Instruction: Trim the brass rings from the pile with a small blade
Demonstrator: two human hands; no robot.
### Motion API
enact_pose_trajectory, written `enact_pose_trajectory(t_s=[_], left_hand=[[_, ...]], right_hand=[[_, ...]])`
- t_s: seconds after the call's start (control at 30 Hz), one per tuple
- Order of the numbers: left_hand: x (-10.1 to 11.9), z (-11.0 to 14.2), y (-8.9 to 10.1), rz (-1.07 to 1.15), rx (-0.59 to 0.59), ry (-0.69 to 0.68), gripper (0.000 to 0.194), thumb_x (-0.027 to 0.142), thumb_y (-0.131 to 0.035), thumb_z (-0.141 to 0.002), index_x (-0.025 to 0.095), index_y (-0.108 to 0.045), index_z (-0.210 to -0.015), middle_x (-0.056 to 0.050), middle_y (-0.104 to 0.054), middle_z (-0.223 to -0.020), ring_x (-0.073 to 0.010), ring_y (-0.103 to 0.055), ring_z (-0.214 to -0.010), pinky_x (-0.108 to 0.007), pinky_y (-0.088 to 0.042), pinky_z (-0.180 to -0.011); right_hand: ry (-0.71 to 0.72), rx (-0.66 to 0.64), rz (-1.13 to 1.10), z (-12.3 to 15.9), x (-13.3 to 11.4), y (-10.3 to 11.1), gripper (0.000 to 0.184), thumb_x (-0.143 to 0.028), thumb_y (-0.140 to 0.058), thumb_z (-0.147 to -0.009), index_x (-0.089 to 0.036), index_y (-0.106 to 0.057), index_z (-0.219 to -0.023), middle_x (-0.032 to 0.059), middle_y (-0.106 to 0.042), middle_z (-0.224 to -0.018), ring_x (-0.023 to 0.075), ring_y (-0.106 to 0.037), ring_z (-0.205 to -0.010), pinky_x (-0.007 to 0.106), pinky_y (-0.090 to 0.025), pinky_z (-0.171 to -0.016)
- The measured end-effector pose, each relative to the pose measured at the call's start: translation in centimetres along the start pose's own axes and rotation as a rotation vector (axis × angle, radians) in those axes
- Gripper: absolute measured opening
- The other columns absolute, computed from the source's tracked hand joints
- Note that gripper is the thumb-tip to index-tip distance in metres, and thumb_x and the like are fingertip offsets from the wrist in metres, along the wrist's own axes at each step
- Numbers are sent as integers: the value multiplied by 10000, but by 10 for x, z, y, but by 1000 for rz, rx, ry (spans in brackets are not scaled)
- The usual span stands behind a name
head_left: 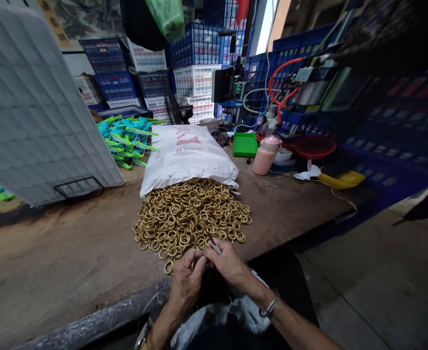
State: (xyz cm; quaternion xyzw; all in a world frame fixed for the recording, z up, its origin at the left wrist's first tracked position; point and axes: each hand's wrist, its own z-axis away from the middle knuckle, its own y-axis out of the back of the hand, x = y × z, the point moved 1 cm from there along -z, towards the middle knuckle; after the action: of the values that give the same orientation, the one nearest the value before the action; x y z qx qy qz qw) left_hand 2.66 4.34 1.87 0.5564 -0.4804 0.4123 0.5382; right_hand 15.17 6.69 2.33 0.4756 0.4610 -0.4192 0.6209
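Observation:
A heap of brass-coloured rings (188,214) spills from the mouth of a white woven sack (190,158) on the table. At the heap's near edge, my left hand (187,274) is closed in a pinch; whatever lies between its thumb and fingers is mostly hidden, with a bit of gold colour showing. My right hand (227,262) meets it fingertip to fingertip. Out of the right fist sticks a small knife-like metal tool (216,247) with a dark, narrow tip. A loose ring (168,267) lies just left of my left hand.
To the left a grey-white ribbed panel (53,107) stands on the wooden table (71,253). Behind it are teal-and-green plastic parts (126,138). A green tray (245,145), pink bottle (266,155) and yellow scoop (341,180) sit at right. Stacked crates (197,78) rise behind.

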Motion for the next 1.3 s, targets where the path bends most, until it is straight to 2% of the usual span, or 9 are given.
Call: enact_pose_trajectory(t_s=[0.17, 0.3, 0.5, 0.6, 0.77, 0.93, 1.07, 1.23, 1.3], left_hand=[[1, 2, -3, 381, -138, 294, 273, 388, -493, -793, 152, -555, -669, 22, -506, -556, -57, -363, -420, -182, -263, -411], [0, 8, -4, 568, -163, 371, 286, 412, -509, -784, 148, -527, -678, 16, -516, -599, -35, -333, -416, -164, -214, -392], [-2, 14, -3, 503, -116, 394, 306, 457, -482, -785, 171, -479, -678, 81, -384, -446, -32, -231, -346, -167, -151, -355], [2, 15, -5, 464, -80, 393, 314, 474, -516, -750, 175, -459, -674, 81, -398, -454, -32, -250, -348, -167, -158, -353], [2, 18, -9, 386, -14, 356, 335, 493, -557, -699, 176, -449, -673, 62, -465, -505, -33, -307, -371, -165, -222, -371], [-8, 18, -8, 305, 7, 287, 331, 498, -533, -716, 175, -467, -691, 58, -478, -512, -42, -336, -374, -169, -247, -379], [-1, 24, -5, 323, -38, 291, 338, 496, -524, -730, 170, -468, -663, 63, -455, -479, -39, -323, -366, -167, -232, -375], [13, 45, -5, 496, -218, 428, 289, 447, -533, -757, 172, -477, -691, 56, -477, -476, -27, -298, -336, -161, -187, -345], [10, 50, -6, 635, -231, 478, 258, 424, -541, -761, 177, -482, -713, 48, -501, -506, -25, -294, -330, -161, -183, -333]], right_hand=[[-123, -119, -226, -1, 15, -6, 288, -422, -427, -779, -187, -413, -613, -63, -410, -479, 60, -349, -413, 182, -258, -392], [-125, -159, -230, 2, 14, -5, 295, -417, -388, -802, -189, -409, -617, -67, -408, -449, 52, -294, -369, 185, -233, -381], [95, 32, 261, 10, 10, 3, 189, -268, -383, -805, -185, -459, -654, -31, -470, -569, 94, -428, -543, 206, -322, -538], [197, -61, 484, 16, 15, 2, 98, -151, -388, -758, -191, -463, -710, -18, -514, -628, 106, -446, -585, 213, -310, -562], [248, -107, 719, 22, 18, 1, 188, -67, -373, -684, -189, -457, -800, 12, -551, -714, 129, -477, -641, 229, -299, -585], [199, -111, 847, 23, 18, -3, 252, -57, -371, -675, -177, -456, -880, 38, -590, -784, 145, -511, -674, 240, -294, -596], [179, -87, 914, 21, 26, 0, 252, -63, -375, -688, -177, -457, -897, 30, -598, -750, 146, -517, -644, 246, -266, -566], [162, 34, 936, 14, 32, 22, 195, -83, -364, -715, -164, -468, -859, 28, -572, -662, 138, -486, -565, 249, -241, -532], [192, 54, 912, 13, 32, 24, 182, -81, -365, -715, -170, -473, -832, 25, -564, -652, 140, -491, -577, 245, -248, -536]])
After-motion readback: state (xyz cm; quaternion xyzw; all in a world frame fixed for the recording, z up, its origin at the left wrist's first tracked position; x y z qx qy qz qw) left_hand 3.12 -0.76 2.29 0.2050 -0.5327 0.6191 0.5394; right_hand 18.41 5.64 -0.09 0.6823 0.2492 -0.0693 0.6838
